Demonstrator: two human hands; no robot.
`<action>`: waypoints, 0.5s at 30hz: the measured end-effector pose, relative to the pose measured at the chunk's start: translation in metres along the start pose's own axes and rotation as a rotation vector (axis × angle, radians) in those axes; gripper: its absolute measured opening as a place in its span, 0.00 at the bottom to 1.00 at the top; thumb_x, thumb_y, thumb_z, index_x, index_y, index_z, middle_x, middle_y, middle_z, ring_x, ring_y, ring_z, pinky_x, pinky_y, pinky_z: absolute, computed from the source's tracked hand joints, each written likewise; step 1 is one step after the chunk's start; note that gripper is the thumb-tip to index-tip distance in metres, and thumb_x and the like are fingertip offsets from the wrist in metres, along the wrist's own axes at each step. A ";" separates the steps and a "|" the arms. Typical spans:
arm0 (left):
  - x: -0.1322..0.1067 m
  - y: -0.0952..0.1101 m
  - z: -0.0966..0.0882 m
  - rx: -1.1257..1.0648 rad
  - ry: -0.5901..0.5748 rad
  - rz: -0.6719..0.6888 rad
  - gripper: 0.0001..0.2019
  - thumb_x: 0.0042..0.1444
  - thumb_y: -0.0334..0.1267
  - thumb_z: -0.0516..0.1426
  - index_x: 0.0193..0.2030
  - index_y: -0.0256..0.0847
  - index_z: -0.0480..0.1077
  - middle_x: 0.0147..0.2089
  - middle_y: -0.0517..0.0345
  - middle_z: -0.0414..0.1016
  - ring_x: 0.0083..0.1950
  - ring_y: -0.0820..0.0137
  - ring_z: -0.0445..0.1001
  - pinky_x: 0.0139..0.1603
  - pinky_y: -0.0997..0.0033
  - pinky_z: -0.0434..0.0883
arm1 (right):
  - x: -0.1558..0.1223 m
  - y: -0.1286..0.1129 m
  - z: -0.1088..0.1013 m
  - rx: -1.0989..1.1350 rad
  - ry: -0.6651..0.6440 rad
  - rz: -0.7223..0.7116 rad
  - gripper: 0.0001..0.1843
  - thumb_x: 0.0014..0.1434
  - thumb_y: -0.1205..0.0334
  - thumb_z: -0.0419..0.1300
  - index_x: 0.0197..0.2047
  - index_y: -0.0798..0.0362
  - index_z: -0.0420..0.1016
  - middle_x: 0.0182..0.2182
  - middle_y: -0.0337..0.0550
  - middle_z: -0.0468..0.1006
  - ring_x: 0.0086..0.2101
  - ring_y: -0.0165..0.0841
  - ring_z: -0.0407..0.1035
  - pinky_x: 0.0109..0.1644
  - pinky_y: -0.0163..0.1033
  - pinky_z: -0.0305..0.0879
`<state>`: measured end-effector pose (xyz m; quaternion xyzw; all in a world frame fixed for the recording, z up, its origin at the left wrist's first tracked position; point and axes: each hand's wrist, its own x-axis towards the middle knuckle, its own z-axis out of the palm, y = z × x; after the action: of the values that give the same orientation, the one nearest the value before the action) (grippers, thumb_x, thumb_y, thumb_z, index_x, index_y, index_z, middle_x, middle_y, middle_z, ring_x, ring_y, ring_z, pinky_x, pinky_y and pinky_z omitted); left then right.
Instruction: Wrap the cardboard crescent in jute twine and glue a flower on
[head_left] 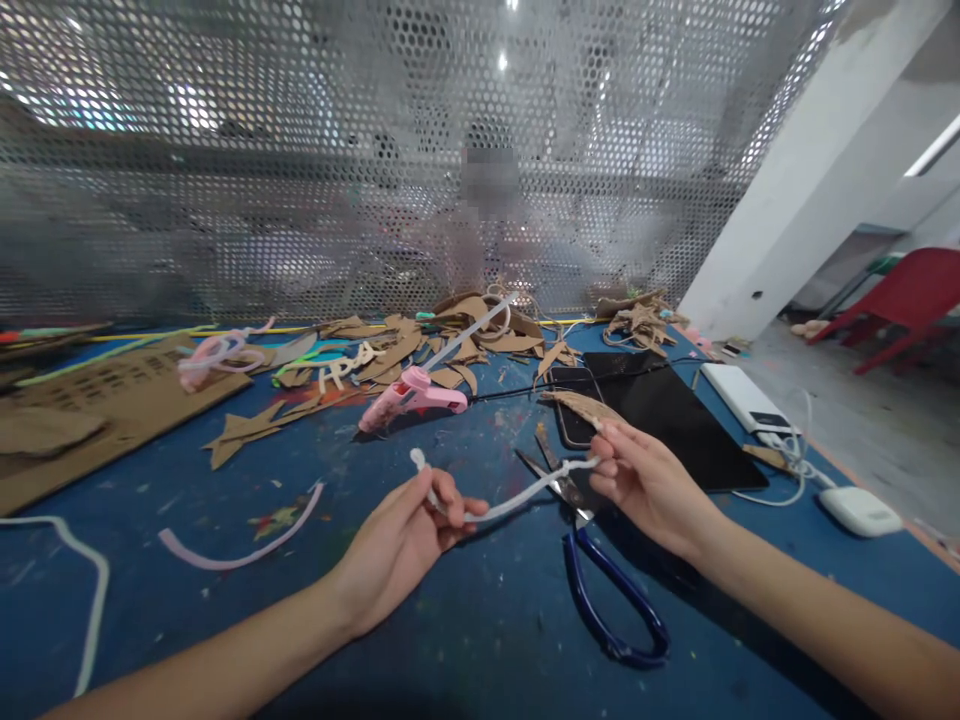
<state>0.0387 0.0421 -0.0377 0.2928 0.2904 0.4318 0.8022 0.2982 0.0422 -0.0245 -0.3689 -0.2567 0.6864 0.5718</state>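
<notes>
A white pipe cleaner (519,503) stretches between my two hands above the blue table. My left hand (409,540) is closed on one end, whose looped tip sticks up past the thumb. My right hand (649,480) pinches a thin curved piece of cardboard (581,406) between thumb and forefinger. The pipe cleaner's other end, with a small twist in it, runs to the fingers of this hand. Beneath, partly covered by the pipe cleaner, lie scissors (619,600) with dark blue handles, their blades apart.
A pink glue gun (412,398) lies ahead, its long glue stick pointing up. Cardboard scraps (405,345) line the back by the perforated metal screen (337,200). A phone (574,425), a black tablet (675,420), a white power bank (742,400) and a white case (859,510) sit right. A lilac strip (225,563) lies left.
</notes>
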 end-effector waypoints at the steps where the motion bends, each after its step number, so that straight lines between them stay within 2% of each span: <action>1: -0.001 -0.001 0.000 0.029 -0.009 0.009 0.13 0.60 0.43 0.57 0.29 0.37 0.73 0.26 0.57 0.73 0.43 0.65 0.77 0.41 0.73 0.73 | 0.002 -0.002 -0.002 -0.019 -0.001 0.007 0.15 0.47 0.58 0.72 0.35 0.55 0.74 0.21 0.32 0.67 0.21 0.20 0.58 0.23 0.27 0.57; 3: -0.002 -0.002 0.000 0.051 -0.029 0.020 0.15 0.60 0.46 0.57 0.29 0.37 0.73 0.27 0.56 0.73 0.45 0.63 0.76 0.42 0.72 0.73 | 0.005 -0.005 -0.005 -0.078 -0.007 0.022 0.18 0.46 0.58 0.73 0.38 0.57 0.77 0.21 0.33 0.67 0.21 0.20 0.58 0.24 0.27 0.59; 7: -0.003 0.000 -0.001 0.038 -0.017 0.037 0.18 0.61 0.52 0.54 0.32 0.39 0.73 0.29 0.55 0.73 0.49 0.60 0.75 0.41 0.71 0.72 | 0.008 -0.008 -0.012 -0.143 0.000 0.025 0.15 0.46 0.56 0.72 0.32 0.58 0.77 0.23 0.35 0.69 0.23 0.21 0.62 0.25 0.28 0.62; 11: -0.002 0.001 0.000 0.066 0.059 0.066 0.16 0.62 0.50 0.53 0.32 0.41 0.71 0.26 0.58 0.71 0.45 0.64 0.76 0.37 0.74 0.70 | 0.009 -0.011 -0.014 -0.073 0.018 0.026 0.14 0.47 0.56 0.72 0.31 0.54 0.74 0.25 0.34 0.70 0.22 0.22 0.61 0.23 0.28 0.59; 15: -0.002 0.000 0.001 0.065 0.077 0.094 0.11 0.62 0.47 0.54 0.34 0.43 0.71 0.24 0.60 0.71 0.40 0.67 0.76 0.35 0.76 0.68 | 0.009 -0.013 -0.012 0.008 0.019 0.033 0.13 0.46 0.58 0.72 0.30 0.54 0.74 0.21 0.31 0.65 0.20 0.20 0.57 0.24 0.28 0.58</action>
<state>0.0382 0.0409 -0.0366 0.3149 0.3210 0.4702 0.7594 0.3145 0.0533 -0.0233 -0.3772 -0.2426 0.6933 0.5641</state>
